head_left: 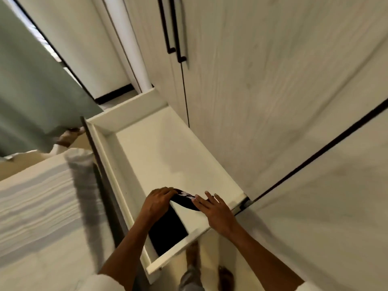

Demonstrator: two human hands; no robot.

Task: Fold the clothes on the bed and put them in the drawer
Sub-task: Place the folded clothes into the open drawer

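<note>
The person is leaning over an open white drawer [159, 156], and the putting-away step looks to be in hand. A folded black garment [168, 232] with a white print is going down into the near end of the drawer. The left hand [157, 201] is gripping its upper edge, fingers curled over the fabric. The right hand [212, 208] is lying on the other end of that edge with its fingers straight and slightly spread, pressing more than gripping. The far part of the drawer is showing bare white bottom.

The wardrobe doors [262, 91] are standing shut just behind, and the bed [35, 206] with its striped cover is lying to the left.

Next, I judge, the garment needs lowering flat against the drawer bottom without unfolding, then both hands need to let go and lift clear of the rim.
</note>
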